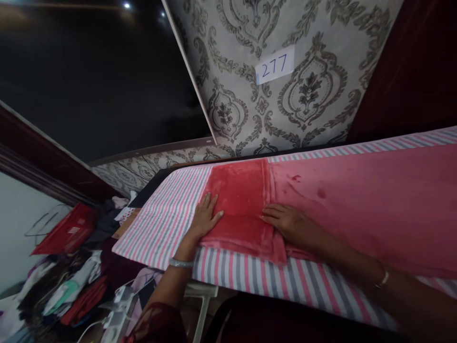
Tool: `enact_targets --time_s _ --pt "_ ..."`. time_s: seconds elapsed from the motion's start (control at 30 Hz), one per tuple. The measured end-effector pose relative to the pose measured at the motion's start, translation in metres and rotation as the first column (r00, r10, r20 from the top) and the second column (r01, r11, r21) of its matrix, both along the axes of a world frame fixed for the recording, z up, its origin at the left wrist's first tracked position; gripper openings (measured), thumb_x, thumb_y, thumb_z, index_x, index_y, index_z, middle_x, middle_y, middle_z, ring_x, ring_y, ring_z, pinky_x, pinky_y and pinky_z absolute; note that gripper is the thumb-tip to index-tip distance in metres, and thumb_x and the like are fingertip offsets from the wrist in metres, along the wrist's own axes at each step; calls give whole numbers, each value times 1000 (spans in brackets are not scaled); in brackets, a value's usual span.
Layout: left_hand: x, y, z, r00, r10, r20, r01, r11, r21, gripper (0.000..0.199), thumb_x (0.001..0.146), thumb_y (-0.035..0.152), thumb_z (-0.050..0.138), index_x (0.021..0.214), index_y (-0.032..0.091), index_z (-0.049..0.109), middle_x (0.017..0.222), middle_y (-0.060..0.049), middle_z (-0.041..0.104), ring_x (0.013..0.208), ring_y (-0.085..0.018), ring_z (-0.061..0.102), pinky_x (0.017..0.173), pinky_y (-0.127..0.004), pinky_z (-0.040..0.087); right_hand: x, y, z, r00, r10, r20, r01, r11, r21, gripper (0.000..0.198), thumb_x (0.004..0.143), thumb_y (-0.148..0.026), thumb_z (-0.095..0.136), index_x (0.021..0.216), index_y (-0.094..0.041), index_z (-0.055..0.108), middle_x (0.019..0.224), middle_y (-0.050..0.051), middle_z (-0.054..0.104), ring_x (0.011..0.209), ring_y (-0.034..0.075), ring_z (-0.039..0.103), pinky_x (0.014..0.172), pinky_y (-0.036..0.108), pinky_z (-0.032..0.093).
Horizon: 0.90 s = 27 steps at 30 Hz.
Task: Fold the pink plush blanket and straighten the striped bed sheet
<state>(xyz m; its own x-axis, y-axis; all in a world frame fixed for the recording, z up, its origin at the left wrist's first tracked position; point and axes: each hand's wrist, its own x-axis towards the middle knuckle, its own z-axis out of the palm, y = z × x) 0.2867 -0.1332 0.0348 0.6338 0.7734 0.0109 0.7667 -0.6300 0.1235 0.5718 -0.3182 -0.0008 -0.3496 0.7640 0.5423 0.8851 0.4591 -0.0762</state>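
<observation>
While both palms are being pressed flat with the fingers spread, nothing is being gripped by either: the left hand (206,215) is being laid on the left edge of a folded red cloth (243,205), its fingertips on the plush fabric and its heel on the striped cover beside it, and a pale bangle (181,262) is being worn on that wrist. The right hand (291,224) is being rested, open and flat, on the right border of the same folded part, where it is meeting the wider pink spread of the cloth (374,209) that is being stretched out to the right. A thin bracelet (382,280) is being worn on the right wrist. The cloth is being carried by a table (167,214) covered in pink, grey and white stripes, near its front edge. Behind the table, a patterned wall (314,90) is being shown with a white label (274,65) marked 277 stuck to it. To the lower left, a heap of mixed clothes (71,286) and a red wire basket (67,228) are being seen well apart from the hands.
</observation>
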Motion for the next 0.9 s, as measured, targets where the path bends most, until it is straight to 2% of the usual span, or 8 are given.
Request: enact_targets --time_s 0.2,0.37,0.47,0.57,0.63,0.73,0.83,0.9 --pt "3 1 1 1000 -2 9 2 1000 -16 72 101 54 46 163 21 29 172 -17 16 160 -31 13 125 -54 25 4 2 1 998 10 -57 -12 999 -30 45 96 -2 43 125 -19 73 129 11 69 124 22 63 106 44 54" --pt "3 -5 10 997 -13 79 14 1000 -1 66 101 49 48 160 21 35 171 -15 24 158 -29 21 125 -56 25 7 0 2 996 -6 -85 -1 997 -77 47 98 -4 38 126 -19 73 129 11 70 123 24 62 107 46 53" --pt "-11 -20 20 980 -85 182 75 995 61 56 104 43 41 154 18 45 165 -15 37 155 -28 31 125 -57 26 7 -3 5 995 38 -89 -43 997 -59 45 98 -8 42 132 -20 70 130 11 69 123 26 63 105 48 54" --pt "-33 -46 25 948 -212 237 194 976 94 54 105 43 40 152 17 48 160 -15 46 152 -28 37 124 -54 31 6 -8 6 992 99 -73 -100 995 -4 44 99 -16 50 139 -23 65 140 11 63 129 28 59 108 51 51" --pt "-46 -65 22 933 -264 243 249 964 93 59 103 47 45 156 21 43 162 -14 44 153 -28 36 124 -54 32 5 -7 3 985 165 -55 -164 986 23 43 99 -18 51 138 -25 66 146 10 59 135 29 55 111 54 48" --pt "-57 -87 9 944 -275 184 266 961 69 60 102 46 49 158 26 40 167 -12 35 156 -30 30 125 -55 29 5 -4 -7 963 259 -78 -260 966 -5 43 97 -14 50 134 -27 68 144 8 61 135 27 56 111 53 48" --pt "-60 -98 -3 968 -230 104 227 973 38 53 102 38 49 154 27 48 168 -11 31 158 -34 22 125 -62 23 6 -4 -15 960 249 -126 -257 965 -51 41 97 -13 48 129 -24 71 137 9 66 129 26 61 109 50 51" --pt "-60 -97 -2 968 -223 112 223 975 12 52 100 38 53 151 28 52 168 -11 32 157 -35 22 125 -63 22 7 -9 -15 963 226 -146 -238 969 -65 40 97 -12 46 127 -21 72 135 10 67 126 26 63 107 48 53"
